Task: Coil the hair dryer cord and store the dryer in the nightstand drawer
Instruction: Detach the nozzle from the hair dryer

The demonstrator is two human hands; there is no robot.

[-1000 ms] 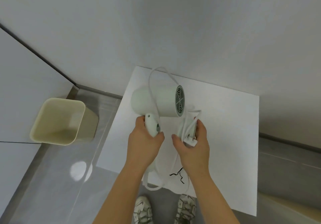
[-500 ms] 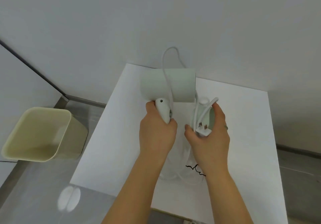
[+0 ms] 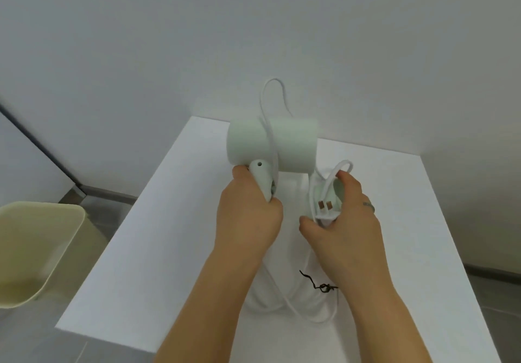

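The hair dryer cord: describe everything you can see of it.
The cord is thin, white and smooth, plastic-looking. It arches above the hair dryer, crosses its barrel and passes the handle gripped by the left hand. The right hand holds folded lengths and the white plug, prongs up. Slack loops lie on the white top between the forearms.
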